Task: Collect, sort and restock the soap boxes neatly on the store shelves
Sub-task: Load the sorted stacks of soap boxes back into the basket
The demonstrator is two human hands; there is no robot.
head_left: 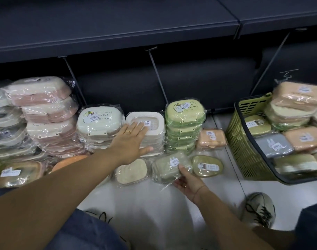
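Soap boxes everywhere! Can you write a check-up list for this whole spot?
Surface: pale floor, boxes piled on it.
Job's things: pink stack, cream stack, white stack, green stack; green basket full of wrapped boxes.
Clutter: beige box, olive box and orange box lie loose.
Hands: left hand flat on the white stack; right hand grips a grey-green box.
Cables: nothing seen.
Surroundings: dark shelf above; a shoe at right.

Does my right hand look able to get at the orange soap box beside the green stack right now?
Probably not yet: the right hand holds a grey-green wrapped box. The orange soap box lies uncovered on the floor nearby, so freeing the hand should do it.
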